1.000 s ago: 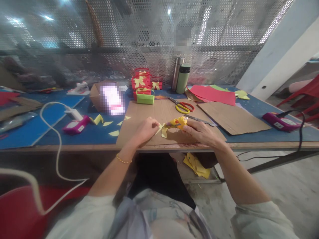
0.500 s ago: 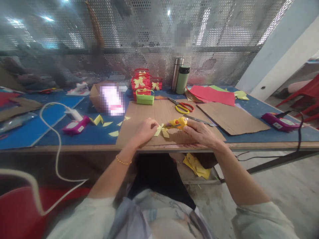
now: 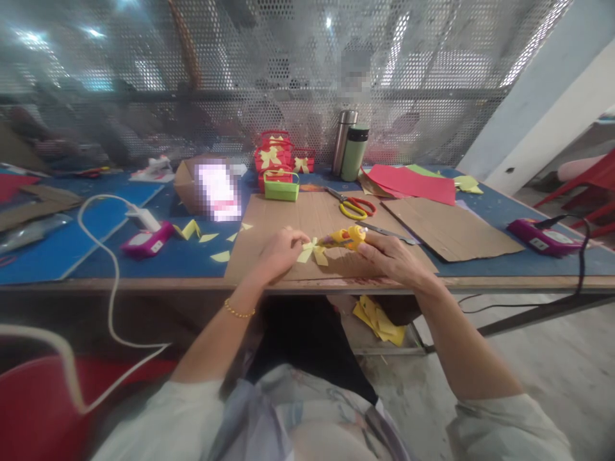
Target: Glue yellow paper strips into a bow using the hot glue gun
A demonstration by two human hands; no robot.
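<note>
Yellow paper scraps (image 3: 379, 318) lie piled on a shelf under the table edge. Above, on the cardboard sheet (image 3: 307, 221), the left hand (image 3: 278, 253) pinches a yellow paper bow (image 3: 311, 251) between closed fingertips. The right hand (image 3: 391, 256) is wrapped around a yellow glue gun (image 3: 346, 237), its long axis level, nozzle pointing left at the bow (tip touching or just short; cannot tell). Further back lie scissors (image 3: 354, 206), flat, blades pointing away-left. A green paper basket (image 3: 281, 186) stands beyond, contents not visible, with red baskets (image 3: 275, 155) bearing yellow bows behind. Two smooth cylindrical flasks (image 3: 350, 152) stand upright before the perforated metal screen (image 3: 240, 77).
</note>
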